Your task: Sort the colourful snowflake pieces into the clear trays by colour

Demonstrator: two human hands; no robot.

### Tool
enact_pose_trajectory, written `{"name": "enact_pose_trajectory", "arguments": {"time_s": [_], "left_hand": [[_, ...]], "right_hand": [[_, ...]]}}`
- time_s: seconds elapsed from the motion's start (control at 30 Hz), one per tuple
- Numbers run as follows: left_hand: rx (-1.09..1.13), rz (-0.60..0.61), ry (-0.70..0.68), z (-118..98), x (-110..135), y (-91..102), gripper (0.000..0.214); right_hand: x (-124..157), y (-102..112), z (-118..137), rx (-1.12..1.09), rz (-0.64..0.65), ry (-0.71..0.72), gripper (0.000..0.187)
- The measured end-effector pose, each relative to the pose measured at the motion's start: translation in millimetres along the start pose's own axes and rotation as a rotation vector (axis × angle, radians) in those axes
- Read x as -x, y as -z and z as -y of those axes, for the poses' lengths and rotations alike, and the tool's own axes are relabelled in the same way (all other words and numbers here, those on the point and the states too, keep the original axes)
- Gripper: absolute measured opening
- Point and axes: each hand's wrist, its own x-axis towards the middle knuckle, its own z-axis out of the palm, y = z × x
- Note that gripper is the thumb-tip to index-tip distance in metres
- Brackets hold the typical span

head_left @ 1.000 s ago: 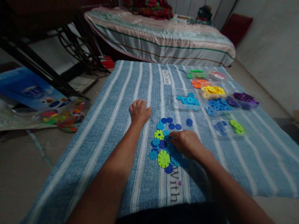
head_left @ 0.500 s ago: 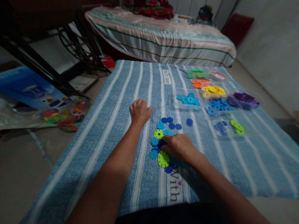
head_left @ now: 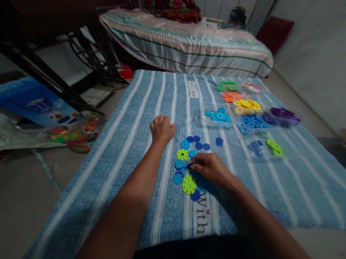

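My right hand [head_left: 211, 168] pinches a dark blue notched disc [head_left: 189, 165] between thumb and fingertips, seen nearly edge-on. Around it lies a loose ring of flat plastic discs. An upper lime disc [head_left: 182, 154] and a lower lime disc [head_left: 189, 184] sit among light blue discs [head_left: 179, 164]. Several small dark blue discs [head_left: 199, 146] lie just beyond. My left hand [head_left: 163, 128] rests palm down on the striped cloth, left of the discs, holding nothing, its thumb apart. My right hand's palm and some fingers are hidden.
To the right stand clear trays with sorted discs: light blue tray [head_left: 203, 122], yellow discs [head_left: 248, 104], blue discs [head_left: 254, 121], purple discs [head_left: 281, 114], lime discs [head_left: 274, 146]. A bed [head_left: 186, 45] stands behind the cloth-covered surface. Bags of colourful pieces [head_left: 84, 133] lie left.
My right hand has shifted slightly, and the dark blue disc in its pinch now shows more edge-on. The upper lime disc has slid a little left. My left hand stays still.
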Motion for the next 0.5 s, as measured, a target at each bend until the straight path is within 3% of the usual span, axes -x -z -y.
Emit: {"name": "enact_pose_trajectory", "arguments": {"time_s": [0.1, 0.2, 0.33, 0.4, 0.43, 0.5], "left_hand": [[-0.002, -0.003, 0.000, -0.2, 0.0, 0.0, 0.031], [-0.005, 0.000, 0.003, -0.3, -0.4, 0.1, 0.031], [-0.005, 0.012, -0.002, 0.4, -1.3, -0.5, 0.033], [-0.003, 0.008, 0.000, 0.7, -1.6, -0.8, 0.033], [-0.004, 0.007, 0.001, 0.7, -1.6, -0.7, 0.033], [-0.010, 0.008, 0.003, 0.2, -1.6, -0.1, 0.033]], "right_hand": [[7.1, 12.3, -6.1, -0.303, -0.046, -0.017, 0.027], [25.4, 47.6, -9.2, -0.361, -0.247, -0.033, 0.034], [54.5, 117.3, -30.6, -0.120, -0.641, -0.090, 0.034], [63.1, 149.4, -50.8, 0.063, -0.756, -0.144, 0.035], [65.0, 162.7, -61.8, 0.148, -0.784, -0.190, 0.035], [64.1, 182.3, -82.1, 0.329, -0.683, -0.287, 0.029]]}}
